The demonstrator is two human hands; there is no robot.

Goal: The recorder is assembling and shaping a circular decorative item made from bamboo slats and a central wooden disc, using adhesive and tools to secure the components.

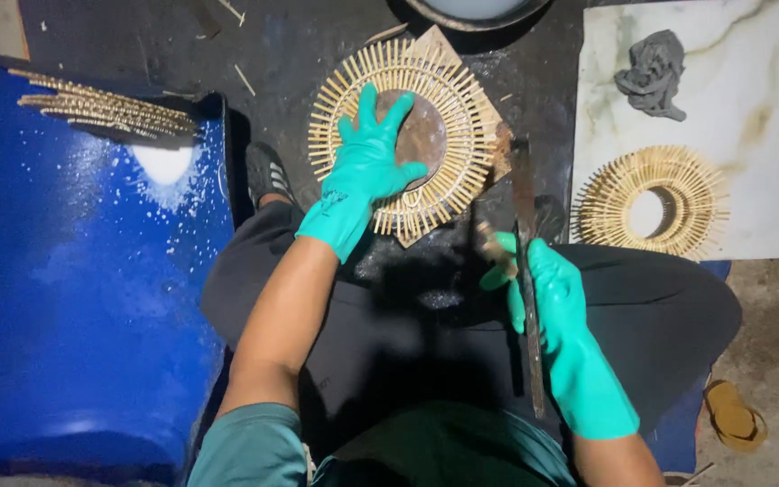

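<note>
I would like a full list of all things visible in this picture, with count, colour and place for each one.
stick ring with round plate: 1, pale tan sticks, brown centre, top middle, under the left hand
finished stick ring: 1, pale tan, on the slab at right
marble slab: 1, white with grey veins, top right
grey rag: 1, grey, on the slab
bundle of sticks: 1, tan, on the blue surface, top left
blue surface: 1, blue, left
dark bowl: 1, dark rim, top edge
sandal: 1, yellow-brown, bottom right
long flat tool: 1, dark, rusty, in the right hand
left hand: teal glove, pressing the ring
right hand: teal glove, gripping the tool
</note>
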